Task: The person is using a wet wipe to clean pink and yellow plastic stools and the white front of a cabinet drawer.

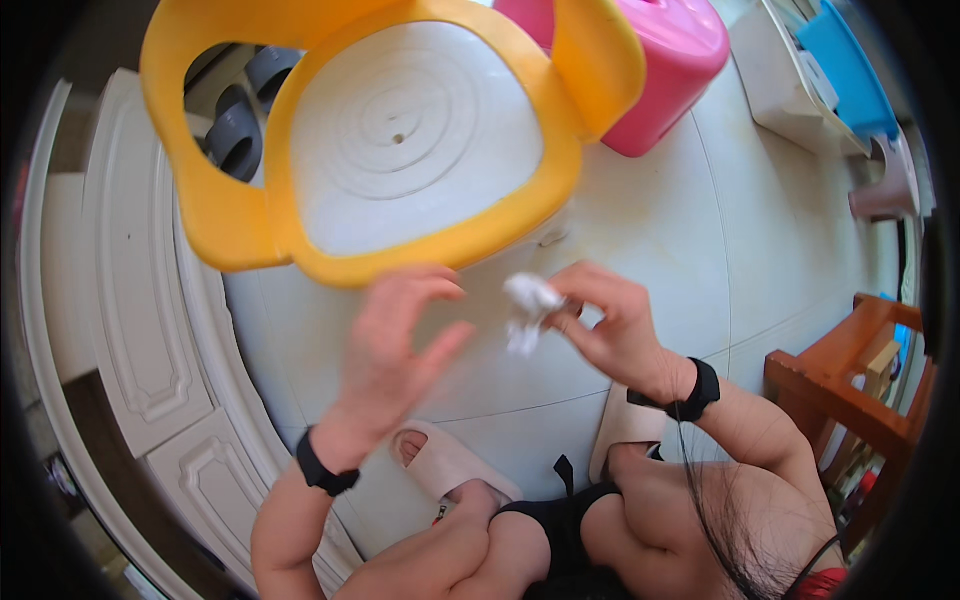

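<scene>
In my right hand (612, 318) a crumpled white tissue or cloth (532, 298) is pinched between thumb and fingers; motion blurs it, so I cannot tell which it is. My left hand (398, 345) holds nothing, its thumb and fingers apart and slightly smeared by movement. It hovers just before the near rim of a yellow child's chair (430, 258), and I cannot tell whether it touches. The chair has a round-cornered white seat (410, 140) with circular ridges and a small hole in the middle.
Behind the chair stands a pink plastic stool (668, 75). Grey slippers (236, 135) lie beyond its left side. Cream cabinet doors (135, 290) line the left. At right are a white bin (785, 85), a blue tub (848, 65) and a brown wooden stand (850, 380). My slippered feet rest on pale tiles.
</scene>
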`<state>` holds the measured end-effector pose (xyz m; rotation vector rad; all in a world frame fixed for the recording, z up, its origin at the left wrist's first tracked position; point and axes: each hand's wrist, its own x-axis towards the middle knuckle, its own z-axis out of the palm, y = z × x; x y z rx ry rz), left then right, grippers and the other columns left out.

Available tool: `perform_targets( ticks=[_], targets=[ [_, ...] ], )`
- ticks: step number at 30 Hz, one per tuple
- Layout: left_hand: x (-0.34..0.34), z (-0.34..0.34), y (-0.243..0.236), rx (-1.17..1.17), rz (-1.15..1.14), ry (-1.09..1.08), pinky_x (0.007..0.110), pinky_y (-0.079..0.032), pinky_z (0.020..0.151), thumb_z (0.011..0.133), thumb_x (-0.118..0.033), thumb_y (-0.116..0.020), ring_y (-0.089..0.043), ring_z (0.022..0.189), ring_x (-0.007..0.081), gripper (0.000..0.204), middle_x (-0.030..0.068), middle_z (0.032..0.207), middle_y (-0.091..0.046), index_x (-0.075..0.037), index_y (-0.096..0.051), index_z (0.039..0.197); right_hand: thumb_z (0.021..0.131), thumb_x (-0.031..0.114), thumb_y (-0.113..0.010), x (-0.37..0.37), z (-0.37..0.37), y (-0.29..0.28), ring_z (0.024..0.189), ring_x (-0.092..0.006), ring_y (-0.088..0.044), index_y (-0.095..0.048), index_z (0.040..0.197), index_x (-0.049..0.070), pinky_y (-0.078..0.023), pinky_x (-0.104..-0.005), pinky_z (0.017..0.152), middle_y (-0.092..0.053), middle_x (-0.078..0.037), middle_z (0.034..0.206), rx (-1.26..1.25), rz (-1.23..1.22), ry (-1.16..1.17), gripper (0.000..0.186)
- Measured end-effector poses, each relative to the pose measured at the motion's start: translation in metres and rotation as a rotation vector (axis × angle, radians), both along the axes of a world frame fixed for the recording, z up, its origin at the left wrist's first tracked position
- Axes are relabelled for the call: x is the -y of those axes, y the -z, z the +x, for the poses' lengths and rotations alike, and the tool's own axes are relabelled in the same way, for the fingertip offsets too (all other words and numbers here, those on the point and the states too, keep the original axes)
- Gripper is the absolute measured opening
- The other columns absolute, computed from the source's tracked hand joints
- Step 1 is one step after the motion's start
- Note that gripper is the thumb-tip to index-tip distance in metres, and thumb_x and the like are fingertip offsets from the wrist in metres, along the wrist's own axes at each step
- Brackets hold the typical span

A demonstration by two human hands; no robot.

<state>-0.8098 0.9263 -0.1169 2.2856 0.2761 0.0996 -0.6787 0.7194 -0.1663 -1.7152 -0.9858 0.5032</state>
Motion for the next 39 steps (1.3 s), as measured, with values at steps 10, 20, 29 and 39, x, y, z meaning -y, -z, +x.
perform_targets(
  ticks=[10, 20, 29, 39],
  targets=[
    [-0.038, 0.031, 0.008, -0.173, 0.575, 0.030, 0.061, -0.020, 0.112, 0.055, -0.020, -0.090, -0.013, 0.145, 0.0418, 0.114, 0.0193, 0.159, -0.011, -0.006, -0.026, 0.149, 0.083, 0.007, -0.071, 0.018, 0.060, 0.052, 0.072, -0.0070, -0.060, -0.063, 0.107, 0.001, -0.047, -0.0222, 0.065, -0.066, -0.003, 0.087, -0.583, 0.038, 0.481, 0.026],
    [-0.033, 0.073, -0.001, -0.306, 0.709, 0.275, 0.068, -0.011, 0.109, 0.069, -0.055, -0.078, -0.001, 0.147, 0.0421, 0.106, 0.0177, 0.161, -0.005, -0.014, -0.026, 0.152, 0.077, 0.008, -0.075, -0.005, 0.041, 0.074, 0.068, -0.0163, -0.057, -0.063, 0.098, 0.001, -0.048, -0.0271, 0.063, -0.059, -0.009, 0.091, -0.405, 0.100, 0.665, 0.025],
    [-0.030, -0.013, 0.009, -0.382, 0.560, 0.094, 0.068, 0.000, 0.108, 0.079, -0.075, -0.054, 0.005, 0.147, 0.0430, 0.101, 0.0184, 0.161, 0.000, -0.019, -0.017, 0.155, 0.079, 0.001, -0.068, -0.041, 0.008, 0.066, 0.073, -0.0210, -0.063, -0.066, 0.088, 0.002, -0.051, -0.0293, 0.067, -0.063, -0.009, 0.087, -0.720, 0.214, 0.608, 0.010],
    [-0.038, -0.018, 0.014, -0.376, 0.597, 0.082, 0.066, -0.001, 0.109, 0.080, -0.076, -0.051, 0.002, 0.147, 0.0435, 0.100, 0.0202, 0.161, -0.001, -0.021, -0.016, 0.155, 0.080, 0.002, -0.068, -0.061, 0.016, 0.057, 0.070, -0.0232, -0.062, -0.065, 0.086, 0.000, -0.050, -0.0333, 0.064, -0.062, -0.011, 0.085, -0.698, 0.238, 0.554, 0.007]
  ],
)
